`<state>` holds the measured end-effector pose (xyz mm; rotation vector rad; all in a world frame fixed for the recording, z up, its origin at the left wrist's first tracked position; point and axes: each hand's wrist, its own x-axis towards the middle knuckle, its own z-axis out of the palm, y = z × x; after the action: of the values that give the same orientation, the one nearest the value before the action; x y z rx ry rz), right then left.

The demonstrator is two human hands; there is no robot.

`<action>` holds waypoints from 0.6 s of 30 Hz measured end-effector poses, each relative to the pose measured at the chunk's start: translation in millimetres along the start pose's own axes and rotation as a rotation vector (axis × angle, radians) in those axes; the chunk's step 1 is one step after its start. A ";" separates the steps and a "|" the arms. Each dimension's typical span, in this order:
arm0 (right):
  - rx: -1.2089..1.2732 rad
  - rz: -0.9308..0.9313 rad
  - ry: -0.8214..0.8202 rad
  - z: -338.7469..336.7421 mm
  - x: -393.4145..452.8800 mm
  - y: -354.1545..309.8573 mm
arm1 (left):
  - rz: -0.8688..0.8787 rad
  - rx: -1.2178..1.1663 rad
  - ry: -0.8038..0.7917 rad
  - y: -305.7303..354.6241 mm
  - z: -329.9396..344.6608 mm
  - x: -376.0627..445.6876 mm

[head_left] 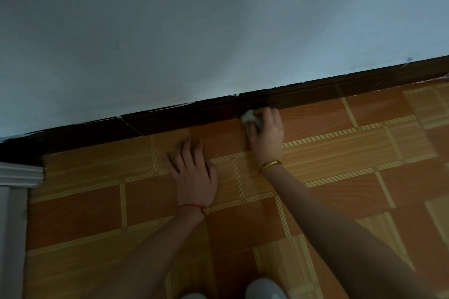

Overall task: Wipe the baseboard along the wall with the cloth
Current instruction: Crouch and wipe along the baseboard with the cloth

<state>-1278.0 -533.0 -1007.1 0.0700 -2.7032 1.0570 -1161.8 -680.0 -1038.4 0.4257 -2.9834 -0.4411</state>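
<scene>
A dark brown baseboard (184, 116) runs along the foot of the pale wall, rising from lower left to upper right. My right hand (266, 133), with a gold bangle at the wrist, is closed around a small white cloth (250, 118) and presses it against the bottom of the baseboard, just right of the middle. My left hand (194, 175), with a red string at the wrist, lies flat on the floor with its fingers spread, a little short of the baseboard and left of the right hand. It holds nothing.
The floor (340, 153) is orange and tan patterned tile. A white moulded door frame (17, 177) stands at the left edge, where the baseboard ends. The pale wall (218, 31) fills the upper half. My knees (264, 290) show at the bottom edge.
</scene>
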 end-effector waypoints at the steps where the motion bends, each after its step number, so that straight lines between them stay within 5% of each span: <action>1: 0.004 -0.029 -0.021 5.2 -3.2 -4.3 | 0.000 0.000 -0.005 0.0 0.0 0.0; 7: -0.113 -0.185 -0.129 -7.0 2.6 7.7 | -0.007 -0.012 -0.013 -0.1 0.6 0.0; 18: -0.211 0.067 0.002 -32.7 21.9 32.5 | -0.017 -0.002 -0.038 0.3 0.3 0.0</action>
<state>-1296.9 -486.1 -1000.3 -0.0593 -2.8150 0.7813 -1161.9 -679.7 -1038.7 0.4484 -3.0175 -0.4581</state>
